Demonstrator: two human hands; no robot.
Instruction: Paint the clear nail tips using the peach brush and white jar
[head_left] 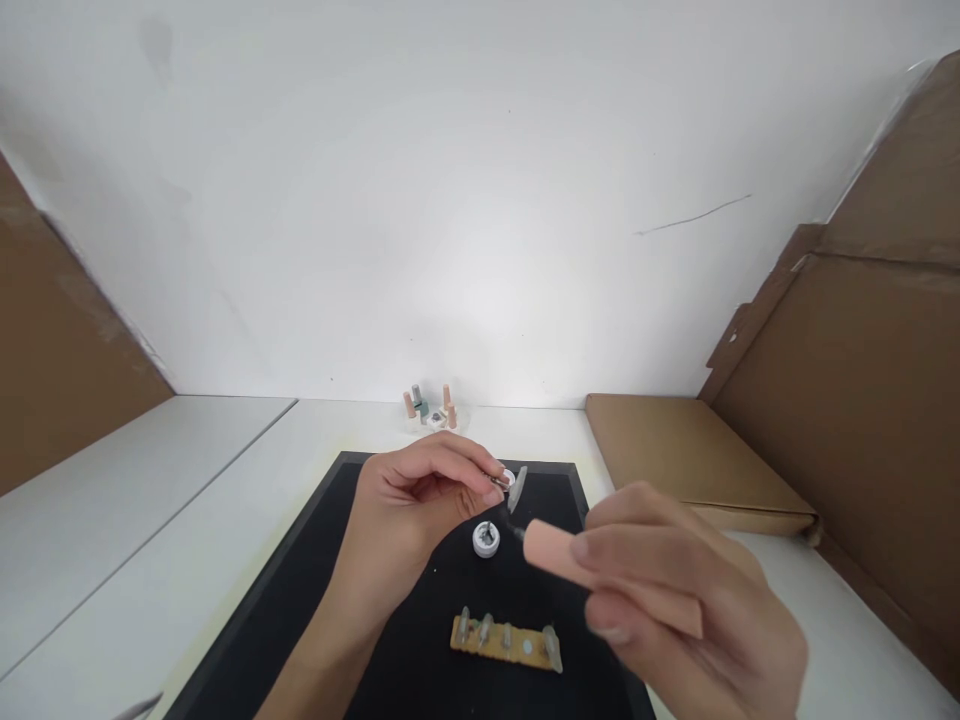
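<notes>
My left hand (420, 505) is closed in a pinch over the black mat, its fingertips at a pale, translucent false nail (517, 490). Part of that grip is hidden behind the fingers. In my right hand (682, 590) is a peach-coloured nail polish brush (559, 550), held by its cap. Its dark tip points left, close under the left fingertips; whether it touches the nail I cannot tell. Below them stands a small white round pot (486, 540) with something grey in it. Nearer to me, a yellow strip (506, 645) carries several translucent false nails and a bare whitish dot.
The black mat (300, 620) lies on a white table (112, 520). Several small peach and grey-capped bottles (427, 408) stand at the back by the white wall. A flat cardboard box (690, 445) lies at right, and brown cardboard panels (862, 370) rise at both sides.
</notes>
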